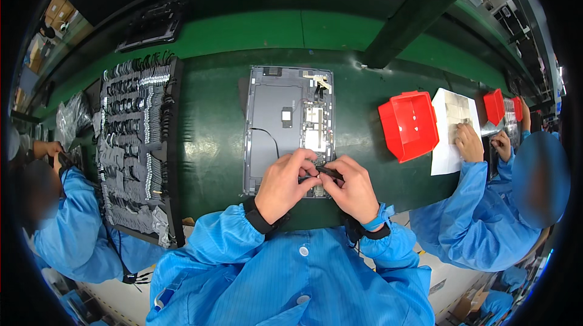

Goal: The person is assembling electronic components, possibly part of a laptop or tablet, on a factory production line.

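A grey open device housing (277,98), like a laptop or tablet shell, lies on the green bench in front of me. Along its right side runs a strip of circuit board (314,121), and a thin black cable (267,133) curves across its left part. Over the lower end of the board my two hands nearly meet. My left hand (283,185) is closed in a pinch around something small and dark that the fingers mostly hide. In my right hand (354,187) is a slim black tool (330,172), its tip beside the left fingertips; its exact kind cannot be made out.
Left of the housing stands a dark tray (176,162) packed with rows of small cable parts (124,132). To the right are a red bin (401,122) and a white sheet (445,159) under a co-worker's hand (469,142). A green post (419,13) rises behind; another co-worker sits left.
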`<control>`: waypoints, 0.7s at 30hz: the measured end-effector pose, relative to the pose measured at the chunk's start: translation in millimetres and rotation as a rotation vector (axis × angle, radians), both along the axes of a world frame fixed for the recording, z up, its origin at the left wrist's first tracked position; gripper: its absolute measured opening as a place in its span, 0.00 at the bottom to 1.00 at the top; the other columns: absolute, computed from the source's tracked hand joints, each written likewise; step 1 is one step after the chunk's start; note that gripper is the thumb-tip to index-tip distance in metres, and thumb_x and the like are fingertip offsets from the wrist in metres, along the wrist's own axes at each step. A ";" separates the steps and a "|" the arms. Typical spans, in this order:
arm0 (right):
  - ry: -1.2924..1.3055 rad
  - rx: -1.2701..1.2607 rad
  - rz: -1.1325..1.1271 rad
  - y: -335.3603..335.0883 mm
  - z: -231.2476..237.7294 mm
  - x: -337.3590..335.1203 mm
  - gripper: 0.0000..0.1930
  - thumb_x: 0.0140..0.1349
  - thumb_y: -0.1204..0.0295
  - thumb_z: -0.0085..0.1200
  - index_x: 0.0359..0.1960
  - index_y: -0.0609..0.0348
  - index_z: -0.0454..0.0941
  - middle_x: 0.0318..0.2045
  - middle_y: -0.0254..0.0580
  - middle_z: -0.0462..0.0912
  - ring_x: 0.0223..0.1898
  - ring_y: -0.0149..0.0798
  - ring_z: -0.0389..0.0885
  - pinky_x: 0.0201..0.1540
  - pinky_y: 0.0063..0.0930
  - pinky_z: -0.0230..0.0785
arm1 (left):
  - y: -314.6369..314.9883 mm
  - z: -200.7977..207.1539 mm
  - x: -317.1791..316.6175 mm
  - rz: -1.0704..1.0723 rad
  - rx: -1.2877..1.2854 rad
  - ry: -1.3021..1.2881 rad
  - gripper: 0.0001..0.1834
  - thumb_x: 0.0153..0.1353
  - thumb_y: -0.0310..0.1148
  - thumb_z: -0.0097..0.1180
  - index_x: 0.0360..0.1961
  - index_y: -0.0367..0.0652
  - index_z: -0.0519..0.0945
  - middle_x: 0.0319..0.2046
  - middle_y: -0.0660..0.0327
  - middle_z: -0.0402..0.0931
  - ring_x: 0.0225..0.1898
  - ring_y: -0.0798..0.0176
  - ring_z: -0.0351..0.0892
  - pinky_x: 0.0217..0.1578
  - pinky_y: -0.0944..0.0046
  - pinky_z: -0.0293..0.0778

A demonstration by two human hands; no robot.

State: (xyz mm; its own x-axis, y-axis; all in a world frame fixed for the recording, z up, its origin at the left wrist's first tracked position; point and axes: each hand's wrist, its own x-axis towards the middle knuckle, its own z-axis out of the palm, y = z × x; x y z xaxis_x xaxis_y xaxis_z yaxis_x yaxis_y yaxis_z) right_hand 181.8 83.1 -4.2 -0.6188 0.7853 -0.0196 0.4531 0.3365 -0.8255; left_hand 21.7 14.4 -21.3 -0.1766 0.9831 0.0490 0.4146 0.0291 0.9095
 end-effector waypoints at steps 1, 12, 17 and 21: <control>-0.001 0.002 0.001 -0.8 0.9 0.6 0.10 0.54 0.76 0.58 0.37 0.67 0.78 0.27 0.44 0.76 0.24 0.39 0.77 0.26 0.28 0.69 | 0.7 -0.1 -0.1 -0.004 0.028 0.010 0.22 0.47 0.24 0.68 0.42 0.40 0.72 0.28 0.61 0.79 0.28 0.67 0.78 0.30 0.67 0.75; -0.164 0.360 -0.662 75.6 45.9 84.1 0.09 0.58 0.70 0.59 0.31 0.67 0.78 0.21 0.40 0.78 0.22 0.27 0.72 0.26 0.23 0.64 | 2.2 -1.4 -2.3 -0.025 0.124 0.034 0.15 0.49 0.25 0.66 0.39 0.41 0.78 0.26 0.63 0.79 0.26 0.65 0.75 0.29 0.66 0.73; -0.312 0.434 -0.610 95.3 30.1 97.5 0.09 0.58 0.72 0.55 0.36 0.68 0.79 0.23 0.54 0.78 0.21 0.45 0.75 0.27 0.30 0.67 | 8.4 -0.6 -4.1 -0.027 0.181 0.099 0.10 0.51 0.27 0.64 0.35 0.40 0.79 0.28 0.60 0.79 0.28 0.61 0.77 0.31 0.63 0.73; -0.162 0.439 -0.595 77.4 36.2 73.6 0.08 0.57 0.75 0.56 0.36 0.67 0.79 0.25 0.50 0.80 0.24 0.38 0.78 0.29 0.28 0.69 | 4.5 1.3 -4.3 -0.013 0.177 0.128 0.05 0.54 0.26 0.61 0.33 0.38 0.80 0.28 0.57 0.79 0.29 0.58 0.79 0.29 0.63 0.74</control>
